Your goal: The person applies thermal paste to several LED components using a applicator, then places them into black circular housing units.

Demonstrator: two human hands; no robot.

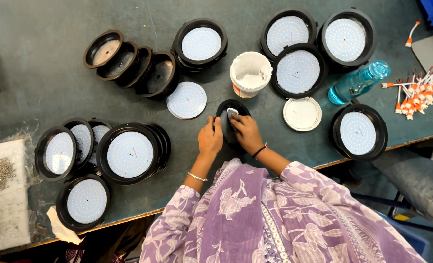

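The left hand [210, 138] grips the near left edge of a black round housing [226, 119] lying mid-desk, while the right hand [245, 131] presses a small white pad [232, 113] into it with curled fingers. Around them the dark green desk [41, 73] carries a white tub [250, 73], a loose white lid [302, 114] and many round lamp units [129, 154].

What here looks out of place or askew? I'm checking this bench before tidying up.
A blue bottle lies on its side among the round light housings. A loose white LED disc lies bare on the table, outside any housing. The empty dark housings lean on one another in a toppled row.
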